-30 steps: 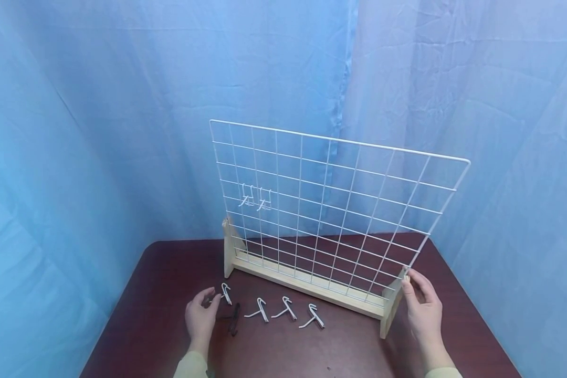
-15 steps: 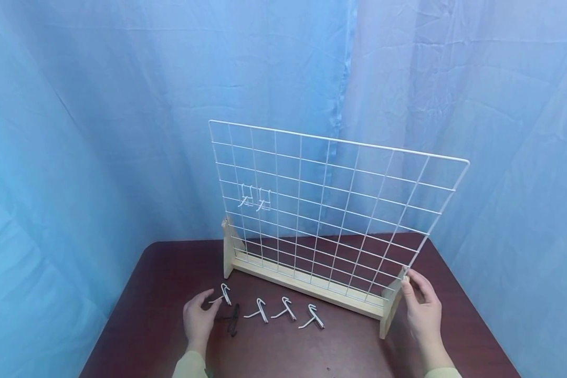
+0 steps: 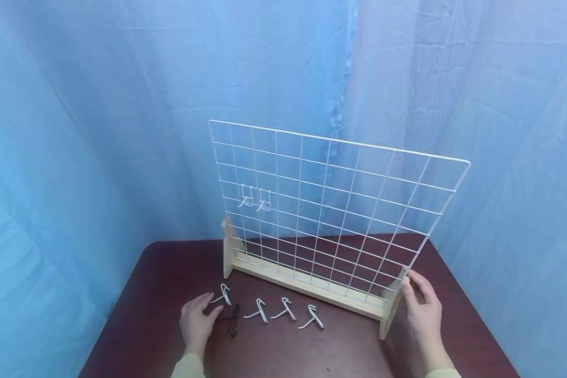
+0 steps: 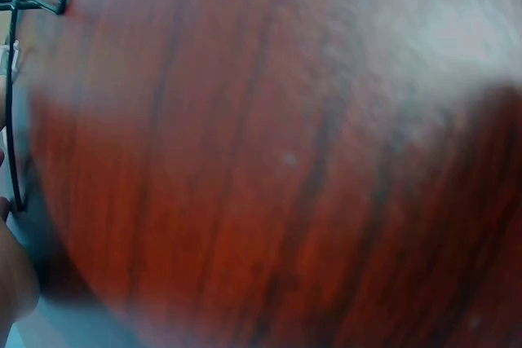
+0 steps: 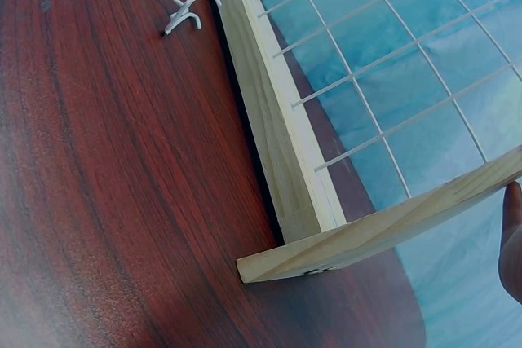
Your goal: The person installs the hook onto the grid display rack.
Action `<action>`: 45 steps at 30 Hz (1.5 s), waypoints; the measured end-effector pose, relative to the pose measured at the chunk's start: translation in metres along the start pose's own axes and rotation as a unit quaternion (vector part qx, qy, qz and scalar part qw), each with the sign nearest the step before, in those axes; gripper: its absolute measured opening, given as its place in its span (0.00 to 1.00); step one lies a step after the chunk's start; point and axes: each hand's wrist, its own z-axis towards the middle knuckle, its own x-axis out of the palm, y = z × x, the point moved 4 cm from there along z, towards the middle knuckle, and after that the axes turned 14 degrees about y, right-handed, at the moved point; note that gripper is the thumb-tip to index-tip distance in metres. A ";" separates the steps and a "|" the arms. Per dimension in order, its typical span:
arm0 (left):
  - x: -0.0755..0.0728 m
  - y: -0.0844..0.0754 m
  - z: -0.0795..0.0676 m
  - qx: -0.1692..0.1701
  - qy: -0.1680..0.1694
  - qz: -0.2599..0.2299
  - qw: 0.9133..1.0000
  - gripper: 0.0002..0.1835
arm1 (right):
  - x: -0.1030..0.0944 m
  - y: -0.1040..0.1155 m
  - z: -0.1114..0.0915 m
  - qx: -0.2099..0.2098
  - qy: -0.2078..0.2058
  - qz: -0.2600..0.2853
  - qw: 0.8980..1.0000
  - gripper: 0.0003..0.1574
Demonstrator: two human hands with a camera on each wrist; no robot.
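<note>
My left hand is low over the table's left side, thumb and fingers apart. Its fingertips are right at the prong of a white wire hook, and the thumb is close to a black wire hook. The left wrist view shows that black hook at its left edge, beside part of the hand. With thumb and fingers, my right hand grips the top of the right wooden upright of a stand. A white wire grid stands in it, with two white hooks hanging at the left.
Three more white hooks lie in a row in front of the stand's wooden base bar. The dark red table has a rounded back left corner. Blue curtains close off the back and sides.
My left hand has drawn slightly left, and its thumb has lowered away from the fingers, toward the black hook. My right hand keeps its grip; the hooks lie where they were.
</note>
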 end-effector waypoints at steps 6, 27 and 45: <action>0.002 0.003 -0.001 -0.012 0.006 0.025 1.000 0.26 | -0.001 0.000 0.000 0.000 0.000 0.009 1.000 0.21; 0.003 0.005 -0.001 -0.049 -0.001 -0.016 0.999 0.07 | 0.000 -0.001 0.001 0.000 0.004 0.006 1.000 0.21; 0.001 0.007 -0.001 -0.087 0.006 -0.068 0.994 0.04 | 0.001 -0.002 0.000 0.027 -0.001 -0.025 0.999 0.22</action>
